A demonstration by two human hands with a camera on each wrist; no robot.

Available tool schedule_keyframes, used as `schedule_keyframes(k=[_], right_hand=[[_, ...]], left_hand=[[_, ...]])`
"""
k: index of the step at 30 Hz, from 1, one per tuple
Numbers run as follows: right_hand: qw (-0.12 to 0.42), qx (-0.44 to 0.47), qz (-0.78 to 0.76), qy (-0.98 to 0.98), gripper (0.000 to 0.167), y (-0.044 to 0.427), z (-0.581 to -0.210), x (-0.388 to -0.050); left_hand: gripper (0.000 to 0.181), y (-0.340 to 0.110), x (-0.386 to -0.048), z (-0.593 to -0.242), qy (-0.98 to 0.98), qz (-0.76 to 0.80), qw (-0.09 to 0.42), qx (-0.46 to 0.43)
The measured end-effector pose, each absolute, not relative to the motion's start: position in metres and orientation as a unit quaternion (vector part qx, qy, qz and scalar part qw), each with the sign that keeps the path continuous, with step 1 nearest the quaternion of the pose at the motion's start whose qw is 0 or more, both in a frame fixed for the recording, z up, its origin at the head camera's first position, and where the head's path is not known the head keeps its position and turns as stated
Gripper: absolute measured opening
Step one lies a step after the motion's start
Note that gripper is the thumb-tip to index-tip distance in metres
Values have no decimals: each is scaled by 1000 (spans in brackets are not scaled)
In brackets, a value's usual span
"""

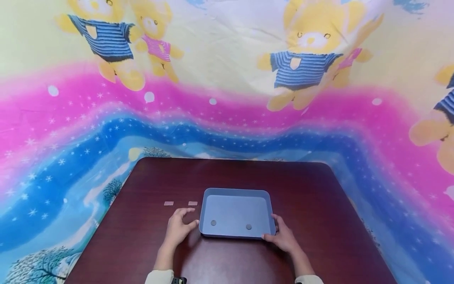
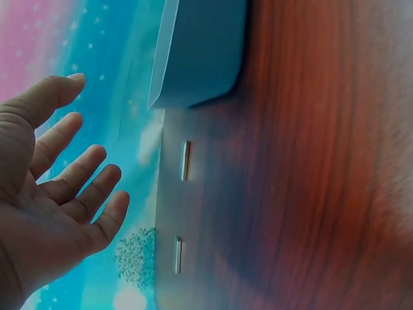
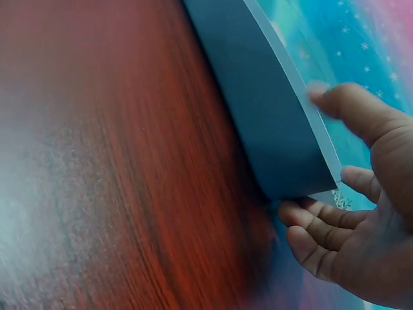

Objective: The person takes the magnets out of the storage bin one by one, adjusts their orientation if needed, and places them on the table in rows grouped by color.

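A shallow blue-grey rectangular tray rests on the table, with two small grey discs, a left disc and a right disc, on its floor. My right hand holds the tray's near right corner, thumb at the front rim and fingers along the right side; the right wrist view shows its fingers against the corner. Beside the tray's left wall is my left hand, fingers relaxed and spread, holding nothing. Beyond it lie two small flat pinkish rectangular pieces, one near the tray and another farther left.
The dark red-brown wooden table has rounded far corners. A printed cloth with bears and snowflakes hangs behind and around it. A dark band circles the left wrist.
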State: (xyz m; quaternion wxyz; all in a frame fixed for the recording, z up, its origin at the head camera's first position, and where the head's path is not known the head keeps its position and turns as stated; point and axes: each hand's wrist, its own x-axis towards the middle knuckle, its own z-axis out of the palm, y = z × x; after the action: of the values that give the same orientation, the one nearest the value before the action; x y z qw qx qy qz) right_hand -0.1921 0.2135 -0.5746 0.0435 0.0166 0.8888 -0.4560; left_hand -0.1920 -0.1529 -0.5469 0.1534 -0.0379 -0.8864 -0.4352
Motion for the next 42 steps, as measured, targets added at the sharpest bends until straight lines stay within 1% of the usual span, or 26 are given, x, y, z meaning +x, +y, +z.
schedule_keyframes(k=[3, 8, 13, 22, 31, 42], right_hand=[[48, 27, -435, 899, 92, 212, -574, -193], [42, 34, -422, 905, 95, 209, -573, -192], [33, 27, -415, 909, 96, 209, -573, -193], [18, 24, -409, 912, 95, 209, -572, -193], [36, 36, -411, 910, 97, 209, -573, -192], [31, 30, -422, 906, 97, 208, -573, -191]], left_hand=[[38, -147, -188, -549, -883, -437, 165, -45], [37, -138, -184, -548, -877, -449, 166, -49], [38, -127, -183, -543, -865, -475, 154, -54], [37, -109, -187, -544, -847, -509, 132, -78], [36, -103, -191, -550, -838, -528, 117, -79], [38, -97, -203, -558, -866, -472, 113, -119]])
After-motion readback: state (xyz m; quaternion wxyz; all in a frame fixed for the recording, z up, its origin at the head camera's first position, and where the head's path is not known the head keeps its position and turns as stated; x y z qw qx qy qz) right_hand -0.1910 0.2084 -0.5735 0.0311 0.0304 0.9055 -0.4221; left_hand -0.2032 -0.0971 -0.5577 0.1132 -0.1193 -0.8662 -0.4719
